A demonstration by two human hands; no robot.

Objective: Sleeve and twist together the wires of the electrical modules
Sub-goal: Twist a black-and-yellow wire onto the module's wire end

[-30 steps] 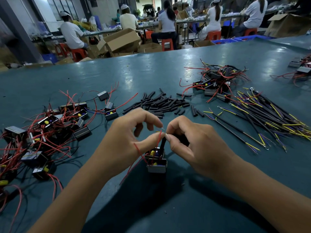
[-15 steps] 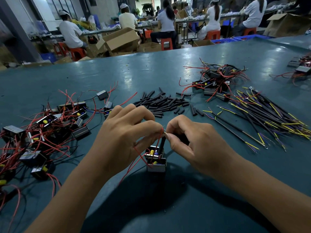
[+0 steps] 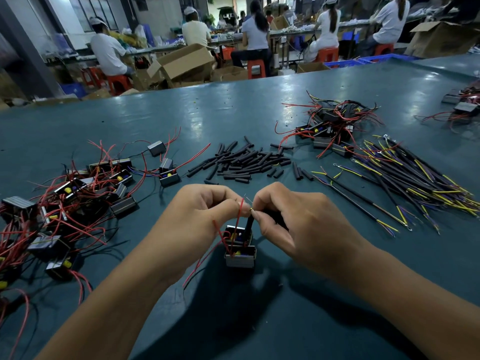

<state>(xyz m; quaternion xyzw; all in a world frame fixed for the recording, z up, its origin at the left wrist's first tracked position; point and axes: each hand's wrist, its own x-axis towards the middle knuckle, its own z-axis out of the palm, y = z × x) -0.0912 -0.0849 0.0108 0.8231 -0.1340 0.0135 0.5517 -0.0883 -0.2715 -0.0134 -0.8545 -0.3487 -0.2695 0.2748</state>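
On the teal bench (image 3: pixel 259 120), two modules (image 3: pixel 240 252) sit just below both hands — left hand (image 3: pixel 197 219) pinches the red wire (image 3: pixel 241 207), right hand (image 3: pixel 293 219) pinches a black sleeve (image 3: pixel 248 222), fingertips nearly touching.

We are in an assembly factory: beyond our hands (image 3: pixel 249 219), seated workers (image 3: pixel 255 35) line long benches (image 3: pixel 161 49) among cardboard boxes (image 3: pixel 184 62), wire modules (image 3: pixel 78 193) heaped on our tabletop (image 3: pixel 233 113).

No readable text anywhere: nothing legible on the modules (image 3: pixel 240 257) on the green tabletop (image 3: pixel 233 113), nothing on the cardboard boxes (image 3: pixel 185 62) beyond its far edge, and any markings on the blue crates (image 3: pixel 374 60) are too small and blurred to make out.
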